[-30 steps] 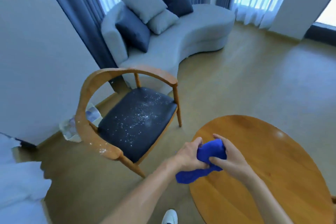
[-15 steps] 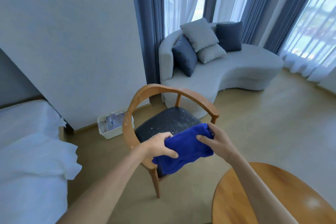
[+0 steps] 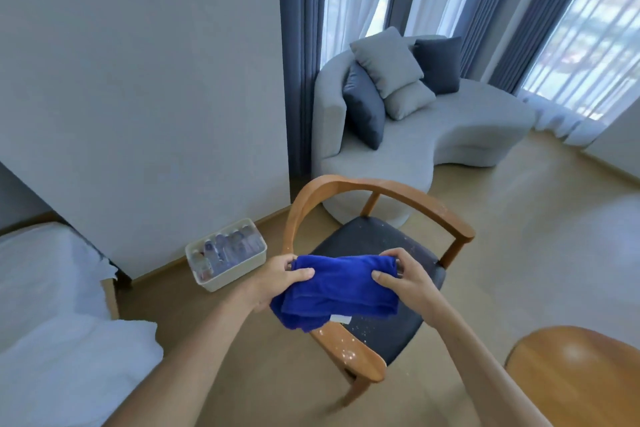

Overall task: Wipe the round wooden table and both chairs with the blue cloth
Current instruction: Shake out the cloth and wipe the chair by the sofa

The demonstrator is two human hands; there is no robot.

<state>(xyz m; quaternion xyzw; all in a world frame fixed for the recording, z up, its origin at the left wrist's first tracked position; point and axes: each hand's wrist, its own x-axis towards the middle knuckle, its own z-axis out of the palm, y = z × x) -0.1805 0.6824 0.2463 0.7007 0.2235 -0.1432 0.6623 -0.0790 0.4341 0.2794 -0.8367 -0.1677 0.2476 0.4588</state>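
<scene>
Now, head view: a person stands over a wooden armchair with a blue cloth stretched between both hands.
Blue cloth [image 3: 337, 286]: folded into a thick band and held in the air above the front left part of the chair seat; a white label hangs from its lower edge. Likely it is folded this way to give a firm, clean pad for wiping.
Left hand [image 3: 277, 279]: grasping the cloth's left end, thumb laid across the top, fingers curled underneath.
Right hand [image 3: 403, 279]: gripping the cloth's right end in the same manner, thumb on top, fingers wrapped behind.
Chair [image 3: 374, 191]: its curved wooden back rail runs round a dark seat cushion [image 3: 391, 326]. Pale specks dot the cushion and the near end of the left armrest, which is probably why the cloth is brought here.
Round wooden table [image 3: 575, 378]: only its edge shows at the bottom right corner of the view, well apart from the cloth.
Second chair: not in view.
Step in hand: judging by the hold, the cloth is being readied; it touches neither seat nor rail yet.
Surroundings: a white bin [image 3: 227, 258] of bottles stands on the floor by the wall, a grey sofa [image 3: 433, 142] behind the chair, a bed [image 3: 52, 322] at the left edge.
</scene>
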